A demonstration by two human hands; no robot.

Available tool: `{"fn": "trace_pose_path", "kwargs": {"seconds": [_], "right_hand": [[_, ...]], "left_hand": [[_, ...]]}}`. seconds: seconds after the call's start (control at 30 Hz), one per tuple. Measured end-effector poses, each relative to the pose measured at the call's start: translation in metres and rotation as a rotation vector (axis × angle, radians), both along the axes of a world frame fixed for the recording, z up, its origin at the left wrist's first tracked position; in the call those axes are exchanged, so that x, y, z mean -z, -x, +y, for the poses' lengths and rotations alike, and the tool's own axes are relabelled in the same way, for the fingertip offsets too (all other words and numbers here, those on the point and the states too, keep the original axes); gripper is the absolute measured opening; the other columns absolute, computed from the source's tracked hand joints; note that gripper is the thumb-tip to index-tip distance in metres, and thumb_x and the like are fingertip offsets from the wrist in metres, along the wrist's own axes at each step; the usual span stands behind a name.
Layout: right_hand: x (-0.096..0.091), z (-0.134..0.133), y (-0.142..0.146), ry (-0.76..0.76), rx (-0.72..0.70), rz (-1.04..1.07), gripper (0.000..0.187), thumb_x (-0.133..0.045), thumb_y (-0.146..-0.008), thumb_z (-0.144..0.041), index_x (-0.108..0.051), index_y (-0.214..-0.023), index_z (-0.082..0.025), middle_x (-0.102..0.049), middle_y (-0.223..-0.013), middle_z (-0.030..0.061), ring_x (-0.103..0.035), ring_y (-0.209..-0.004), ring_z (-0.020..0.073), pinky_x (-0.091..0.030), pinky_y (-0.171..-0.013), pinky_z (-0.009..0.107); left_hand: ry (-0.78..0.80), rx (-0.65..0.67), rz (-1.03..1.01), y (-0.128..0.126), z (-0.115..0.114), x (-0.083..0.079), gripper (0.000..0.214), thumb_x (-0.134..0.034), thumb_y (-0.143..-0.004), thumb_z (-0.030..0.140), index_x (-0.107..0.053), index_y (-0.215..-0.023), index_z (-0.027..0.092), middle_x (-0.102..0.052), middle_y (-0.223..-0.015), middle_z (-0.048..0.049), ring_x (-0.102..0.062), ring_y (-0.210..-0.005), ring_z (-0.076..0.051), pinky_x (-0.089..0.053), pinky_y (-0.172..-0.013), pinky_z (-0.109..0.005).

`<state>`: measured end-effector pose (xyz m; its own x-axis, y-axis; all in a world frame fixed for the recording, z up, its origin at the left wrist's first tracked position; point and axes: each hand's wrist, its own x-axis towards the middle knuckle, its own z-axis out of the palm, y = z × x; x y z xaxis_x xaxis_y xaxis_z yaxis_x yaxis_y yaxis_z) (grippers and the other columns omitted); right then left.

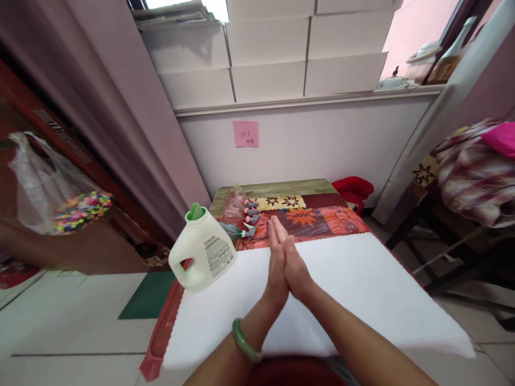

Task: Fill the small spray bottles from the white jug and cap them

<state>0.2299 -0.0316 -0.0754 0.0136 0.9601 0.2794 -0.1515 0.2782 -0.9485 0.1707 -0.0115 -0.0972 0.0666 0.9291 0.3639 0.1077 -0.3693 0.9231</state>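
Note:
My left hand (pixel 277 265) and my right hand (pixel 296 268) are pressed palm to palm above the middle of the white cloth (pixel 358 289). Both have their fingers stretched out flat, and nothing shows between them. A green bangle (pixel 245 341) circles my left wrist. To the left of my hands, a white detergent jug (pixel 203 249) with a green cap (pixel 196 212) stands upright on the cloth. Just beyond my fingertips, several clear spray bottles (pixel 233 209) lie on their sides, with grey nozzles pointing right.
A patterned red table cover (pixel 341 221) shows behind the cloth. On the left hangs a plastic bag (pixel 52 187) with colourful bits. A pink note (pixel 246 134) is stuck on the wall. Plaid fabric (pixel 478 177) is heaped at right, and a red item (pixel 354 190) sits behind the table.

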Motion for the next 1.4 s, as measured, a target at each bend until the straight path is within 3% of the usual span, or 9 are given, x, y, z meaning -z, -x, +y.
{"fn": "trace_pose_path", "kwargs": {"seconds": [0.13, 0.2, 0.27, 0.33, 0.4, 0.47, 0.6, 0.83, 1.4], "right_hand": [[0.004, 0.018, -0.005, 0.090, 0.046, 0.081, 0.086, -0.022, -0.101, -0.082, -0.035, -0.167, -0.030, -0.024, -0.179, -0.0029, -0.014, -0.167, 0.0217, -0.007, -0.138, 0.047], [0.009, 0.018, -0.004, 0.081, 0.131, 0.086, 0.083, -0.025, -0.101, -0.082, -0.046, -0.161, -0.029, -0.037, -0.174, 0.0009, -0.029, -0.163, 0.0238, -0.018, -0.136, 0.047], [0.014, 0.018, -0.006, 0.030, 0.246, 0.064, 0.080, -0.030, -0.099, -0.083, -0.067, -0.139, -0.024, -0.065, -0.152, 0.0087, -0.058, -0.141, 0.0274, -0.042, -0.122, 0.047], [0.015, 0.020, -0.013, 0.008, 0.292, -0.001, 0.083, -0.028, -0.096, -0.088, -0.078, -0.095, -0.021, -0.081, -0.103, 0.0110, -0.073, -0.096, 0.0253, -0.057, -0.091, 0.040], [0.013, 0.026, -0.021, 0.053, 0.231, -0.106, 0.090, -0.017, -0.092, -0.093, -0.062, -0.057, -0.023, -0.066, -0.059, 0.0062, -0.061, -0.059, 0.0180, -0.049, -0.063, 0.032], [0.008, 0.033, -0.027, 0.131, 0.155, -0.174, 0.092, -0.006, -0.087, -0.096, -0.044, -0.043, -0.024, -0.047, -0.042, 0.0019, -0.044, -0.045, 0.0133, -0.036, -0.051, 0.029], [-0.006, 0.042, -0.028, 0.230, 0.162, -0.162, 0.091, -0.004, -0.080, -0.101, -0.034, -0.040, -0.025, -0.038, -0.040, -0.0003, -0.034, -0.043, 0.0109, -0.025, -0.048, 0.028], [-0.020, 0.041, -0.028, 0.330, 0.158, -0.163, 0.093, -0.005, -0.080, -0.101, -0.038, -0.040, -0.025, -0.034, -0.040, -0.0017, -0.028, -0.041, 0.0100, -0.023, -0.045, 0.028], [0.000, 0.045, -0.038, 0.333, 0.131, -0.108, 0.087, -0.013, -0.085, -0.099, -0.031, -0.041, -0.025, -0.031, -0.040, -0.0027, -0.026, -0.042, 0.0098, -0.020, -0.046, 0.028]], "left_hand": [[0.084, 0.097, -0.029, -0.002, -0.019, 0.008, 0.064, -0.022, -0.111, 0.050, -0.028, -0.170, 0.029, -0.024, -0.178, -0.0002, -0.021, -0.164, -0.021, -0.027, -0.132, -0.040], [0.099, 0.048, -0.058, 0.001, -0.017, 0.005, 0.065, -0.027, -0.109, 0.056, -0.042, -0.164, 0.025, -0.038, -0.173, -0.0061, -0.035, -0.160, -0.022, -0.034, -0.129, -0.040], [0.090, -0.080, -0.104, 0.007, -0.011, -0.001, 0.066, -0.028, -0.107, 0.064, -0.064, -0.141, 0.020, -0.061, -0.154, -0.0128, -0.055, -0.144, -0.025, -0.044, -0.120, -0.042], [0.103, -0.167, -0.142, 0.014, -0.004, -0.009, 0.076, -0.018, -0.105, 0.071, -0.073, -0.098, 0.020, -0.077, -0.111, -0.0136, -0.071, -0.109, -0.025, -0.055, -0.100, -0.040], [0.144, -0.122, -0.133, 0.018, 0.004, -0.018, 0.084, -0.006, -0.101, 0.076, -0.058, -0.062, 0.024, -0.067, -0.068, -0.0090, -0.066, -0.071, -0.020, -0.055, -0.075, -0.035], [0.187, -0.024, -0.106, 0.020, 0.012, -0.027, 0.084, -0.006, -0.098, 0.082, -0.042, -0.046, 0.026, -0.051, -0.048, -0.0054, -0.052, -0.051, -0.016, -0.046, -0.057, -0.031], [0.263, 0.085, -0.077, 0.016, 0.028, -0.040, 0.087, -0.011, -0.094, 0.088, -0.037, -0.039, 0.025, -0.050, -0.045, -0.0063, -0.044, -0.043, -0.012, -0.035, -0.047, -0.030], [0.338, 0.111, -0.073, 0.010, 0.037, -0.046, 0.089, -0.012, -0.092, 0.090, -0.035, -0.036, 0.025, -0.047, -0.043, -0.0047, -0.036, -0.038, -0.010, -0.031, -0.044, -0.030], [0.316, 0.102, 0.089, 0.000, 0.043, -0.030, 0.087, 0.001, -0.093, 0.085, -0.033, -0.039, 0.026, -0.043, -0.042, -0.0034, -0.036, -0.038, -0.011, -0.036, -0.045, -0.030]]}}
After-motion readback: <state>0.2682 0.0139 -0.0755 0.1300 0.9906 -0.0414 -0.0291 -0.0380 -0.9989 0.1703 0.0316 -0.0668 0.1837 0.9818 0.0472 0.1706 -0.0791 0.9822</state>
